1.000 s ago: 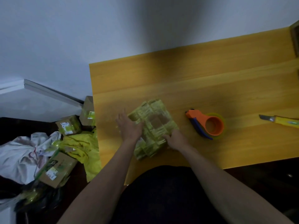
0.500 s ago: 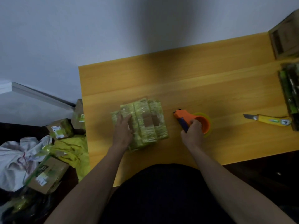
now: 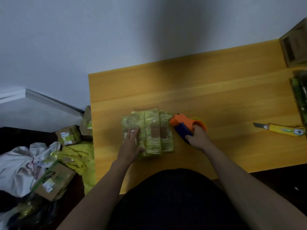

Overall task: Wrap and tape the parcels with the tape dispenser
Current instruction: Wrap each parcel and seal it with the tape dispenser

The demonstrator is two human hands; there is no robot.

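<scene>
A parcel [image 3: 152, 130] wrapped in yellow-green tape lies flat on the wooden table [image 3: 216, 100], with bare brown cardboard showing near its middle. My left hand [image 3: 130, 146] rests palm down on the parcel's left part, fingers spread. My right hand [image 3: 198, 138] grips the blue handle of the orange tape dispenser [image 3: 184, 124]. The dispenser's orange nose touches the parcel's right edge. A roll of yellow tape sits in the dispenser behind my fingers.
A yellow utility knife [image 3: 282, 130] lies at the table's right, blade out. A cardboard box [image 3: 294, 45] and a dark green package [image 3: 300, 97] sit at the far right edge. On the floor at left lie several taped boxes [image 3: 54, 180], yellow wrap [image 3: 79, 158] and white cloth [image 3: 18, 163].
My right hand left the parcel, took hold of the tape dispenser and brought its nose to the parcel's right edge. The parcel was turned square, and my left hand now lies flat on it.
</scene>
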